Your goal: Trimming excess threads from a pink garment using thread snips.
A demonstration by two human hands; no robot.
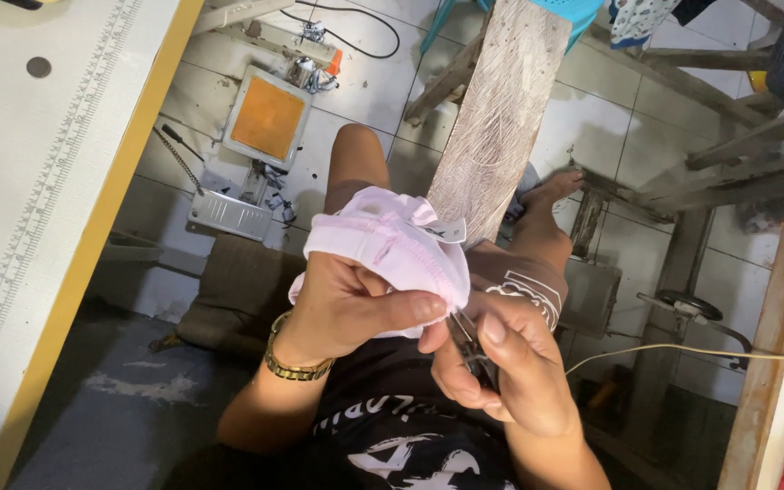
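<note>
Left hand (342, 304) is closed around a bunched pale pink garment (392, 243), thumb pressed over the stitched hem, fingers wrapped under the fabric; gold bracelet (294, 363) on that wrist. Garment sits on top of and just above the left hand, over the lap, small white tag (446, 230) sticking out at its upper right edge. Right hand (501, 367) is just right of and below the left, touching it at the thumbs, fingers curled tight on small metal thread snips (472, 349); snip tips point up at the hem right beside the left thumb. Can't tell if the blades are touching the fabric. Behind both hands: black printed shirt (410, 445) and bare knees. Above the hands, a rough weathered wooden plank (501, 100) runs up and away, pink garment overlapping its lower end. Left of the left hand, well apart: white table top with a yellow edge (93, 227) and a printed ruler strip along it. Beyond that, above-left of the hands, floor is pale tile (592, 118) with a sewing machine pedal with orange pad (268, 116), a metal foot plate (227, 214), cable and fabric scraps near it. Brown cushion (229, 290) on the floor just left of the left forearm. Right of the right hand: wooden frame legs (755, 136), a thin cord (682, 347) running off to the right, a small dark wheel (690, 304).
</note>
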